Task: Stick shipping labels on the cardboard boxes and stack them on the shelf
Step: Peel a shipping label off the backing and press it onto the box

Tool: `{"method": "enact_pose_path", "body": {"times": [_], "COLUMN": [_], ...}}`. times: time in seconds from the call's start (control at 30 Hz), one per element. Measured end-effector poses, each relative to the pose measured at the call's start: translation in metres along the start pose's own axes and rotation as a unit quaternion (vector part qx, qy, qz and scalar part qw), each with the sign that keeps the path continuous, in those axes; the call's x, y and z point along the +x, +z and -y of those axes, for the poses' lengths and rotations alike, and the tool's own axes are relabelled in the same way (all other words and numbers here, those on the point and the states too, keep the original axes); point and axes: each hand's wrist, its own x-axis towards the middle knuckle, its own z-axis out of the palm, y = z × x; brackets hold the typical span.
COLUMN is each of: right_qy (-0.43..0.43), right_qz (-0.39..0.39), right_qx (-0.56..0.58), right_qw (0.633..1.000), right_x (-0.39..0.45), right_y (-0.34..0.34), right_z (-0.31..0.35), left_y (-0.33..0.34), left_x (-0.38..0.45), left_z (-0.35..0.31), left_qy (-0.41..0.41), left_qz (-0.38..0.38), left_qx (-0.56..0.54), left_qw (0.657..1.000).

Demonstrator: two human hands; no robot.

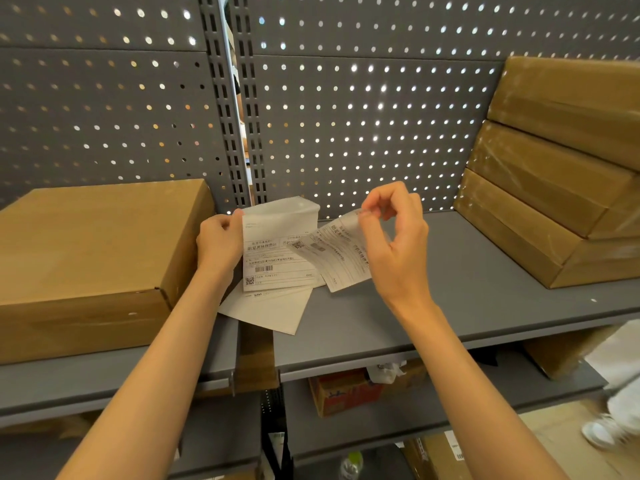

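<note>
Peeling label (341, 256) | right hand (394, 237) pinches corner | print unreadable

The cardboard boxes (86, 251) are plain brown. The shipping labels (277, 258) are white with black print and barcodes. The pegboard (346, 116) and shelf (450, 289) are grey.

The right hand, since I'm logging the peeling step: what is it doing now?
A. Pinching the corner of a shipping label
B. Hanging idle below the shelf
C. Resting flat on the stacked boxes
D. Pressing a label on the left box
A: the right hand pinches the upper corner of a shipping label between thumb and fingertips, above the shelf.
</note>
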Motion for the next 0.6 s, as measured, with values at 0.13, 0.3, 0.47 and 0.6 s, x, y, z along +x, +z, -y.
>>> {"method": "enact_pose_path", "body": {"times": [0.13,0.3,0.47,0.6], "right_qy": [0.003,-0.001,-0.003,-0.003], "right_qz": [0.012,0.024,0.037,0.056], "right_qx": [0.001,0.0,-0.001,0.0], "right_qw": [1.0,1.0,0.999,0.998], "right_x": [-0.001,-0.002,-0.002,-0.002], "right_y": [0.004,0.007,0.009,0.013], "right_z": [0.001,0.003,0.007,0.01], "left_y": [-0.005,-0.013,-0.023,-0.03], "left_x": [-0.002,-0.008,-0.018,-0.036], "left_z": [-0.01,-0.026,-0.04,-0.053], "left_qy": [-0.025,-0.024,0.083,0.223], "left_qz": [0.013,-0.014,-0.056,0.008], "left_qx": [-0.062,-0.132,-0.096,-0.093], "left_qw": [0.998,0.991,0.99,0.97]}}
